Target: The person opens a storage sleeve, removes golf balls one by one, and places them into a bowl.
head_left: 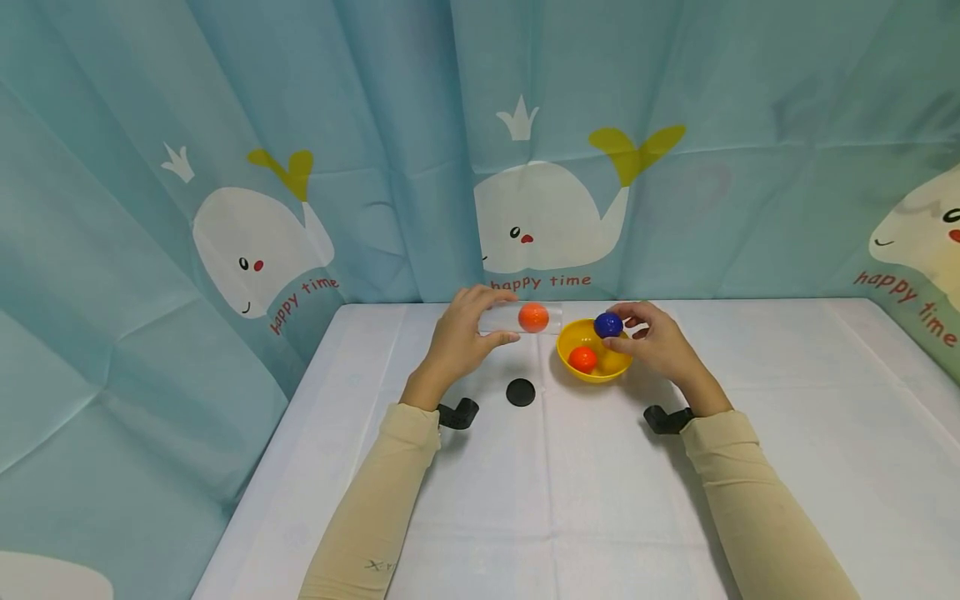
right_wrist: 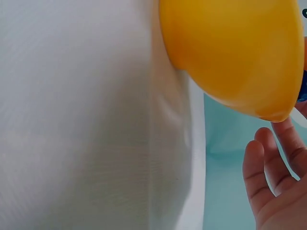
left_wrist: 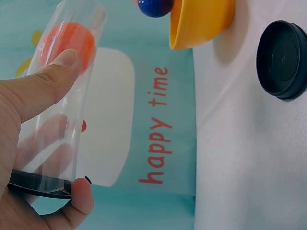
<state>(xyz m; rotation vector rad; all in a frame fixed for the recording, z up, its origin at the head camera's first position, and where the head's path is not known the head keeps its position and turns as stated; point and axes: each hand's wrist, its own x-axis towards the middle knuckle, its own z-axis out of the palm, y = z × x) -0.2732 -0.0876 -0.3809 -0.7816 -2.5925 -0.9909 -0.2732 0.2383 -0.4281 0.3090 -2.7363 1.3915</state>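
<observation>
Left hand (head_left: pixel 459 342) grip holds clear tube (head_left: pixel 525 318) with orange ball (head_left: pixel 533 317); right hand (head_left: pixel 657 340) grip pinches blue ball (head_left: pixel 607 325) above yellow bowl (head_left: pixel 570 337)

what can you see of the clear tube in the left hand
The clear tube looks like thin, transparent plastic, a straight cylinder with a black rim at the end inside the palm. It lies about level above the white table, its far end pointing toward the yellow bowl. One orange ball sits inside, near that far end. The left hand holds it, thumb and fingers curled around the wall.
</observation>
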